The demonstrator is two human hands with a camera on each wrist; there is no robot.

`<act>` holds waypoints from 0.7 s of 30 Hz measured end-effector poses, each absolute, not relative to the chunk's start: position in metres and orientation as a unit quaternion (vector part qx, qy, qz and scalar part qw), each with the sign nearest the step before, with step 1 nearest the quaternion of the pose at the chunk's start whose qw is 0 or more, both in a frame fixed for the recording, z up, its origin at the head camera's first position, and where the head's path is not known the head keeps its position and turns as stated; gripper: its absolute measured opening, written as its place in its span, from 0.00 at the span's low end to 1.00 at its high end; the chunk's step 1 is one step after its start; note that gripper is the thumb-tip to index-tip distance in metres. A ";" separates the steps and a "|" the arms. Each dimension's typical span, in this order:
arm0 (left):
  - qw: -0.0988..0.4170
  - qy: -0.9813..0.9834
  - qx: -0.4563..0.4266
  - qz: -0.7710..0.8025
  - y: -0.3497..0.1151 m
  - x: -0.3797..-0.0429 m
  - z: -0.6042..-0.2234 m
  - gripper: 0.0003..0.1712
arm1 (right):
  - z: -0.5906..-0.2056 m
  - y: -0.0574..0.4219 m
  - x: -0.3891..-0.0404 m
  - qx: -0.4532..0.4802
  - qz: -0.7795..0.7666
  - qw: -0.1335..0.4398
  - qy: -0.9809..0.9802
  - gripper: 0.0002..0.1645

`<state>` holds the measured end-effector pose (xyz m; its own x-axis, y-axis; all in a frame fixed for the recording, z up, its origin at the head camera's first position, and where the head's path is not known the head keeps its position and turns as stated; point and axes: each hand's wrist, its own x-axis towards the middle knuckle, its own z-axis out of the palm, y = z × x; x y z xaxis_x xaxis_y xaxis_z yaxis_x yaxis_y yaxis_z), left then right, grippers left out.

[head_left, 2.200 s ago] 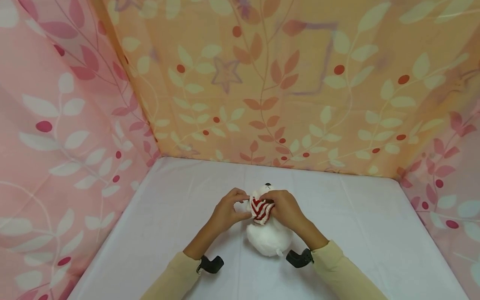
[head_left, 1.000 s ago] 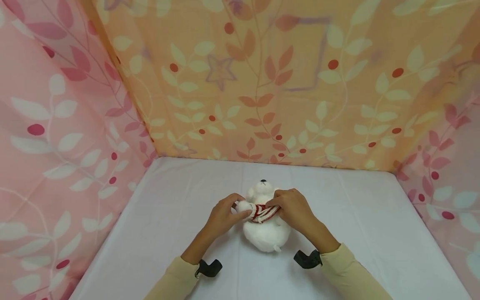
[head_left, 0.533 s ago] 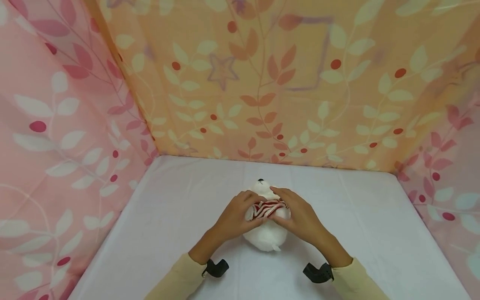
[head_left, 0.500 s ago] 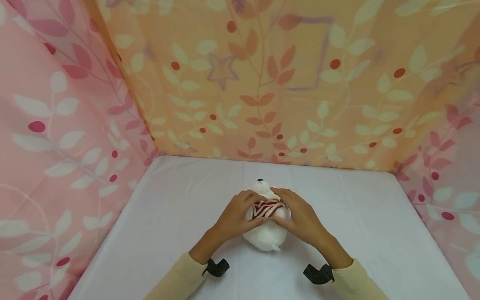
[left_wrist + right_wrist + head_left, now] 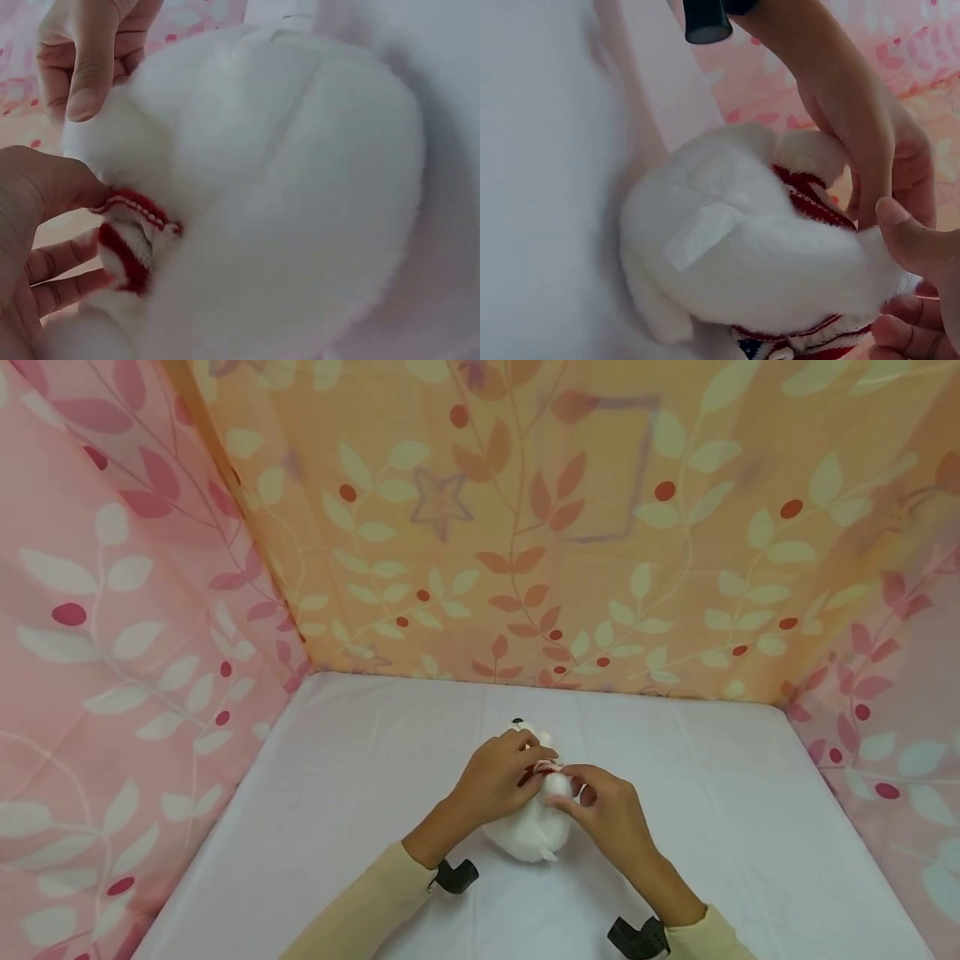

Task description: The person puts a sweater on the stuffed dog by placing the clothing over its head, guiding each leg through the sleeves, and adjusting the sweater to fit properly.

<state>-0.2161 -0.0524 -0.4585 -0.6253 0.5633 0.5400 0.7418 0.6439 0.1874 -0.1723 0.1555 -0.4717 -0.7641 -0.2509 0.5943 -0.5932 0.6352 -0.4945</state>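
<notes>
A white plush bear (image 5: 528, 835) lies on the white table, its dark nose pointing away from me. Around its upper body is a red-and-white striped knit garment (image 5: 542, 767), mostly covered by my hands in the head view. My left hand (image 5: 498, 777) pinches the garment's edge between thumb and fingers, as the garment (image 5: 129, 259) in the left wrist view shows. On the bear's right-hand side, my right hand (image 5: 611, 810) pinches the end of its white arm (image 5: 881, 262). A pale cloth tag (image 5: 701, 236) sticks out of the fur.
A white cloth covers the table (image 5: 360, 760). Patterned curtains surround it: an orange one (image 5: 480, 568) at the back and pink ones (image 5: 112, 693) at the sides. A black wrist mount (image 5: 456, 877) sits on each forearm, close above the table.
Both hands shift along the garment toward the bear's right side. The left hand now covers the stripes and holds the edge; the right hand moves from the garment to the bear's arm.
</notes>
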 end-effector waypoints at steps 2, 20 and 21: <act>0.218 -0.883 -0.367 -0.196 -0.051 -0.218 -0.457 0.11 | -0.474 0.155 -0.171 0.252 0.366 0.246 -0.861 0.27; 0.232 -0.845 -0.340 -0.342 -0.045 -0.208 -0.448 0.06 | -0.479 0.139 -0.172 0.209 0.273 0.269 -0.900 0.21; 0.229 -0.843 -0.343 -0.345 -0.046 -0.207 -0.448 0.06 | -0.478 0.139 -0.172 0.200 0.266 0.263 -0.906 0.20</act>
